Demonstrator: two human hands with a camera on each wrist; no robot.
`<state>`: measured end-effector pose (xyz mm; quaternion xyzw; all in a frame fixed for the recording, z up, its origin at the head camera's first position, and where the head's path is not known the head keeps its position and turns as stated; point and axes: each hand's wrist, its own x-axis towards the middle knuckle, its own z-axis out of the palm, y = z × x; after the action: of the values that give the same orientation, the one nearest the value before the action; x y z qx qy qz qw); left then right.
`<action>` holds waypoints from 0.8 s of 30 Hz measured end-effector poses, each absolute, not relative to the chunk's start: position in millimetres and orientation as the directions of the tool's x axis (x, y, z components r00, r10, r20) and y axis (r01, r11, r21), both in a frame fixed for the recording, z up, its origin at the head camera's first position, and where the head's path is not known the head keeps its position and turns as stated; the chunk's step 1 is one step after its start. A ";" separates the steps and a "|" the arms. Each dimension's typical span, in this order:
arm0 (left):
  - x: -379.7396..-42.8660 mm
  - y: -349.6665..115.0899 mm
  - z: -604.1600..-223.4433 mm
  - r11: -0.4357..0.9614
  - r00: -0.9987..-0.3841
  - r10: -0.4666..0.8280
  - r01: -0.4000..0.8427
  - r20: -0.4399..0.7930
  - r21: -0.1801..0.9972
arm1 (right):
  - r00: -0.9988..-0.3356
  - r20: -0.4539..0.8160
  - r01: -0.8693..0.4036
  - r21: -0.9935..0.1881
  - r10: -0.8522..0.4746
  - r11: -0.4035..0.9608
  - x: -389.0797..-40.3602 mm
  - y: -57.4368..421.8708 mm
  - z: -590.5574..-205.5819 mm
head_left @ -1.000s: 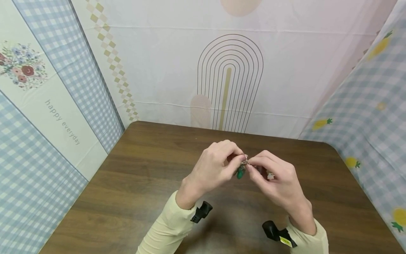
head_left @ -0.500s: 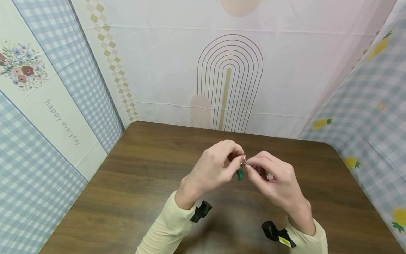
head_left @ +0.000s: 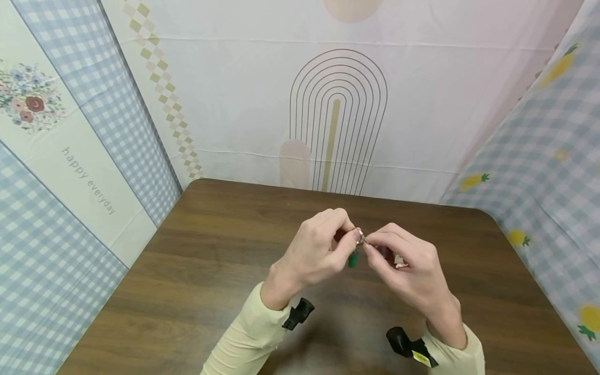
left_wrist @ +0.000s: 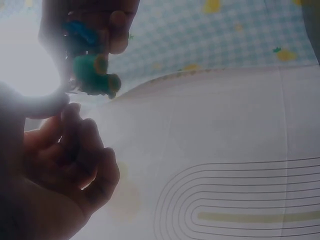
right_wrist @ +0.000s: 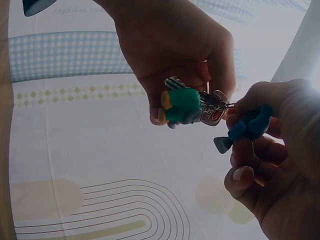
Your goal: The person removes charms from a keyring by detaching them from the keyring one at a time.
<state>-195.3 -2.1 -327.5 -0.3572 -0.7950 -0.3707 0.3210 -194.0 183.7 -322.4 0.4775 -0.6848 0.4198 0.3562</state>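
Both hands meet over the table, working on a bunch of keys. My left hand (head_left: pixel 316 250) pinches a metal key ring (right_wrist: pixel 212 106) between thumb and forefinger. A green figure charm (right_wrist: pixel 184 106) with orange feet hangs beneath those fingers, and a toothed key (right_wrist: pixel 175 82) sticks out beside it. Opposite, my right hand (head_left: pixel 410 263) pinches a short chain (right_wrist: pixel 225 105) at the ring. A blue figure charm (right_wrist: pixel 255 125) with a grey end lies against the right fingers. Part of a small pale thing (head_left: pixel 398 259) shows inside the right hand. Fingertips hide how ring and chain join.
The brown wooden table (head_left: pixel 211 260) lies under the hands. A white patterned cloth (head_left: pixel 234 104) hangs behind it, with checked cloths at the left (head_left: pixel 47 208) and right (head_left: pixel 539 182). A black wrist camera sits on each sleeve.
The green charm has swung slightly left, and more of the metal ring shows between the fingertips. Both hands keep their pinch and have barely moved.
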 end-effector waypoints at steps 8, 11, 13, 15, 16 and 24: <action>-197.3 -1.0 -327.5 0.456 -0.501 0.341 0.828 0.795 0.326 | -0.286 0.886 -0.950 -0.214 -0.364 0.226 -192.9 185.6 -320.9; -198.6 -0.2 -326.7 0.463 -0.475 0.342 0.836 0.811 0.295 | -0.287 0.885 -0.949 -0.212 -0.367 0.233 -193.5 187.5 -319.5; -198.7 -0.1 -326.2 0.479 -0.461 0.339 0.835 0.820 0.272 | -0.291 0.883 -0.949 -0.216 -0.368 0.230 -193.8 188.3 -319.0; -197.7 -0.5 -326.0 0.491 -0.458 0.336 0.831 0.823 0.262 | -0.296 0.880 -0.949 -0.226 -0.371 0.222 -193.6 188.4 -319.1; -197.2 -0.8 -326.0 0.497 -0.461 0.335 0.828 0.822 0.262 | -0.298 0.880 -0.949 -0.229 -0.371 0.218 -193.2 188.1 -319.4; -194.4 -1.6 -326.9 0.499 -0.517 0.314 0.803 0.796 0.325 | -0.294 0.887 -0.953 -0.246 -0.356 0.175 -191.9 183.8 -321.4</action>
<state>-194.4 -1.6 -326.9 -0.3515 -0.7948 -0.3563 0.3431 -191.9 183.8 -321.4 0.4801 -0.6819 0.4266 0.3501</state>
